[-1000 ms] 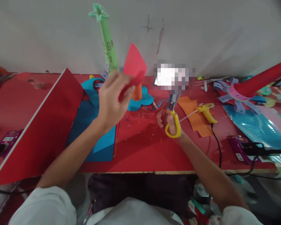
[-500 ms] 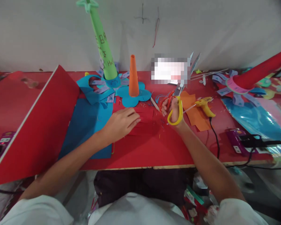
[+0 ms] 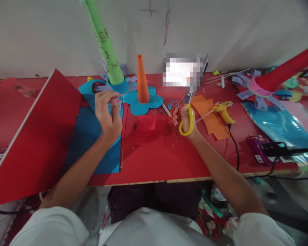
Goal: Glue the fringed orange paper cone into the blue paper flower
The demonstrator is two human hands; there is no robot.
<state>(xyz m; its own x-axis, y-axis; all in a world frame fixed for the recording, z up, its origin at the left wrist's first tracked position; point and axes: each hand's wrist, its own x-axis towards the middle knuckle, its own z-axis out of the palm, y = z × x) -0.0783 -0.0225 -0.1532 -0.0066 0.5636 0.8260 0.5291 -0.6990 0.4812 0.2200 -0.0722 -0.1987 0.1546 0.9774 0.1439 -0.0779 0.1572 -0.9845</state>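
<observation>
My left hand (image 3: 109, 118) is raised over the blue paper sheet (image 3: 92, 136), its fingers loosely bent with the thumb apart from the palm. Nothing shows in it. In my right hand (image 3: 186, 123) are scissors (image 3: 190, 124) with one yellow and one red handle loop; their blades point away from me, towards the wall. Between the hands, small pieces of red paper (image 3: 151, 130) lie on the red tabletop (image 3: 149, 167). Behind them an orange paper cone (image 3: 143, 83) stands upright on a blue flower-shaped base (image 3: 140, 108).
A green paper tube (image 3: 107, 51) leans at the back left. A red board (image 3: 48, 126) is propped at the left. On the right are orange paper (image 3: 207, 118), a yellow glue gun (image 3: 223, 111) with its cord, a purple power strip (image 3: 261, 150) and a red paper cone (image 3: 284, 71).
My left hand has lifted off the red paper and moved left, over the blue sheet. My right hand still holds the scissors, nearly in place. The view has shifted slightly.
</observation>
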